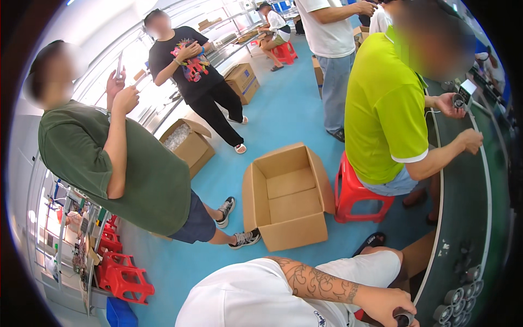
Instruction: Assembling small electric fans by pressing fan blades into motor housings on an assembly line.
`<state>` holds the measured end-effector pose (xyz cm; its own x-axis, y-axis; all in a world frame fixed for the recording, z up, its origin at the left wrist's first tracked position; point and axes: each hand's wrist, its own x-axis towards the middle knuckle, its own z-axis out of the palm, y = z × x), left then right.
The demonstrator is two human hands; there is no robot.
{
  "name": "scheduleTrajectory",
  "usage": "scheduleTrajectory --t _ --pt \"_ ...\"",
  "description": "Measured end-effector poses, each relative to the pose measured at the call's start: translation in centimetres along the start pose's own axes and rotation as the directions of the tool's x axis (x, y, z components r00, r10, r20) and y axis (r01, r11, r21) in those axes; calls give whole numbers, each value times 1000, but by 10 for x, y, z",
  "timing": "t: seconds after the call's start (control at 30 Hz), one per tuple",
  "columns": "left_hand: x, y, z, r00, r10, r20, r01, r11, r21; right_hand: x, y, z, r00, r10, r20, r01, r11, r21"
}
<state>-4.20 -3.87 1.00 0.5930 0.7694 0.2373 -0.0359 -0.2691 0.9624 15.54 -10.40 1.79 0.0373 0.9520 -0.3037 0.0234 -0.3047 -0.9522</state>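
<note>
Our white sleeve (234,294) leads to our left hand (385,305), gripping a dark cylinder (403,319); we can't tell whether the clustered parts (454,296) are done; our right hand is out of view.

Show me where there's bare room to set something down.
Green belt, between the worker in yellow-green and the clustered round parts; also blue floor just beyond the open carton. Crowded: the belt's lower end, under those parts.

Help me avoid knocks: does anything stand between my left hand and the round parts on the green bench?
Only the pale edge of the green bench lies between your left hand, holding a dark part, and the round parts; no object visibly blocks the gap.
</note>
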Motion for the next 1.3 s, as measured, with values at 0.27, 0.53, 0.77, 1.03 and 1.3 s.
scheduleTrajectory --t 0.27,0.53,0.77,1.03,1.3 --pt "2 6 1 992 -129 11 130 986 -100 -2 -6 8 1000 -5 13 4 995 102" --pt "-2 19 6 997 -68 -40 70 995 67 -8 -13 10 998 2 67 -7 997 74" --pt "0 39 -8 929 -358 87 369 905 -214 -14 -19 10 999 -7 39 4 998 68" --pt "-2 23 0 996 -53 76 51 998 29 -12 -5 5 995 -54 82 53 999 13" --pt "4 28 3 972 -204 115 199 979 50 -17 -18 8 999 -13 32 13 1000 19"
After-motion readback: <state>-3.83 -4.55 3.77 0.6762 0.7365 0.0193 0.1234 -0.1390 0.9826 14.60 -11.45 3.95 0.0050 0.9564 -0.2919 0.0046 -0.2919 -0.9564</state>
